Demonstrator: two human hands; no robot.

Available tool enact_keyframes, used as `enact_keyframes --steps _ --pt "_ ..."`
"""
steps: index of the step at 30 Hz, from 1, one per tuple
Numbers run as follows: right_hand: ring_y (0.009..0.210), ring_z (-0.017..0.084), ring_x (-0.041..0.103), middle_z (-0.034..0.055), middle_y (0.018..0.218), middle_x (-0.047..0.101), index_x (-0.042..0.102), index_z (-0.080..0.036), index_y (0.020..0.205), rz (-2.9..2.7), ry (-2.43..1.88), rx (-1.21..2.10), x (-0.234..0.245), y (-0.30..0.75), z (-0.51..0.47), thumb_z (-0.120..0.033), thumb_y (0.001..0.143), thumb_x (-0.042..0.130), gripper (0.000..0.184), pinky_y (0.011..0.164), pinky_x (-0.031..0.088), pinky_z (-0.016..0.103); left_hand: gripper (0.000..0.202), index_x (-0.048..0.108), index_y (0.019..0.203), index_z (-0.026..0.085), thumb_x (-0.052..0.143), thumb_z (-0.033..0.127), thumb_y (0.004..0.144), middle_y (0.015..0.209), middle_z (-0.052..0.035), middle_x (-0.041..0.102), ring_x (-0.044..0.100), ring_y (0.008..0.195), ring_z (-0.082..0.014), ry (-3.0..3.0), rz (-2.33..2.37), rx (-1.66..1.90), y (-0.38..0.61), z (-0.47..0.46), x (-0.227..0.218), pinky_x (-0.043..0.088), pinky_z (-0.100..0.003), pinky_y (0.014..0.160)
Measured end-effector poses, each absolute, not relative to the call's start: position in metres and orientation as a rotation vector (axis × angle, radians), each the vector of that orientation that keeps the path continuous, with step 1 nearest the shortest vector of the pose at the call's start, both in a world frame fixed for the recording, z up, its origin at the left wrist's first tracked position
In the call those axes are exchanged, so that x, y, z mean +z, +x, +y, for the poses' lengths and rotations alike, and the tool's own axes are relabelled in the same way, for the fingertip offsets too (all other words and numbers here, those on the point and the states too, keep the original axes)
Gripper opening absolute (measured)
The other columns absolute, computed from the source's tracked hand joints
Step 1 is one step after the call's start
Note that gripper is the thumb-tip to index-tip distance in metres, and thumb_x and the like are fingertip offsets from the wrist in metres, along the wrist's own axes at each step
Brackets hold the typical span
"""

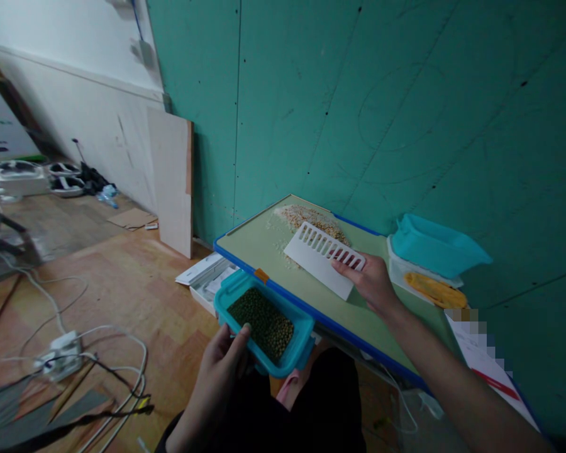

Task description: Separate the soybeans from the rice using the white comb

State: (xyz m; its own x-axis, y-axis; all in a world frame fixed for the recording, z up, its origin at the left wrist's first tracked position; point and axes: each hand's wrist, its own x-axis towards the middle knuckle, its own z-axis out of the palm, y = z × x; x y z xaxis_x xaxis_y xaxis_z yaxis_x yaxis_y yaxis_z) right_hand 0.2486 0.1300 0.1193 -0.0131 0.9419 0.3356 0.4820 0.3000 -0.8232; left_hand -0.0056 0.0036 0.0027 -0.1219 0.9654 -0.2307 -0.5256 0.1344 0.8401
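Observation:
My left hand [225, 360] grips the near rim of a blue plastic container [299, 352], thumb over the edge. Inside lie green beans [252, 314] and, toward the right, paler tan ones [282, 333]. The container is held just below the front edge of a small table [255, 242] with a pale green top and blue rim. Over that top, my right hand [370, 280] is closed on a flat white scraper [316, 267] with a row of slots. Behind the scraper is a heap of mixed pale grains and beans [311, 220], with a few scattered in front.
On the table's right stand a blue bin [436, 245], a yellow cloth-like item [434, 289] and a white sheet with a red stripe [493, 377]. A green wall [283, 113] rises behind. Cables and a power strip [63, 355] lie on the floor at left; a board [172, 182] leans on the wall.

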Motion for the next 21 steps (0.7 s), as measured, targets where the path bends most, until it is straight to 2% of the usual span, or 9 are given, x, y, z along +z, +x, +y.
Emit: enact_keyframes --steps 3,9,14,21 --pt "0.066 0.022 0.066 0.0076 0.075 0.076 0.078 -0.012 0.085 -1.637 -1.316 0.589 0.119 0.246 0.132 -0.045 0.073 0.077 0.036 0.06 0.05 0.03 0.033 0.065 0.09 0.021 0.078 0.049 0.077 0.055 0.0081 0.051 0.041 0.043 -0.0066 0.566 1.012 1.411 -0.005 0.004 0.001 0.032 -0.02 0.042" --pt "0.065 0.022 0.066 0.0075 0.075 0.075 0.078 -0.012 0.085 -1.647 -1.322 0.566 0.115 0.245 0.141 -0.045 0.073 0.076 0.035 0.059 0.049 0.03 0.035 0.066 0.089 0.02 0.079 0.049 0.075 0.052 0.009 0.048 0.041 0.042 -0.0067 0.554 1.0 1.425 -0.003 0.005 0.003 0.033 -0.019 0.041" --pt "0.064 0.022 0.066 0.0078 0.073 0.075 0.077 -0.012 0.082 -1.634 -1.332 0.528 0.113 0.24 0.144 -0.045 0.072 0.078 0.034 0.058 0.049 0.03 0.038 0.067 0.098 0.019 0.081 0.046 0.074 0.055 0.0088 0.051 0.043 0.044 -0.0067 0.52 0.972 1.438 -0.002 0.006 0.005 0.036 -0.019 0.042" --pt "0.067 0.023 0.068 0.0086 0.078 0.077 0.077 -0.013 0.086 -1.622 -1.307 0.545 0.11 0.238 0.146 -0.044 0.073 0.077 0.034 0.062 0.052 0.031 0.035 0.066 0.09 0.02 0.079 0.05 0.076 0.052 0.0087 0.05 0.042 0.042 -0.0058 0.572 0.988 1.401 -0.005 0.006 0.0 0.033 -0.018 0.041"
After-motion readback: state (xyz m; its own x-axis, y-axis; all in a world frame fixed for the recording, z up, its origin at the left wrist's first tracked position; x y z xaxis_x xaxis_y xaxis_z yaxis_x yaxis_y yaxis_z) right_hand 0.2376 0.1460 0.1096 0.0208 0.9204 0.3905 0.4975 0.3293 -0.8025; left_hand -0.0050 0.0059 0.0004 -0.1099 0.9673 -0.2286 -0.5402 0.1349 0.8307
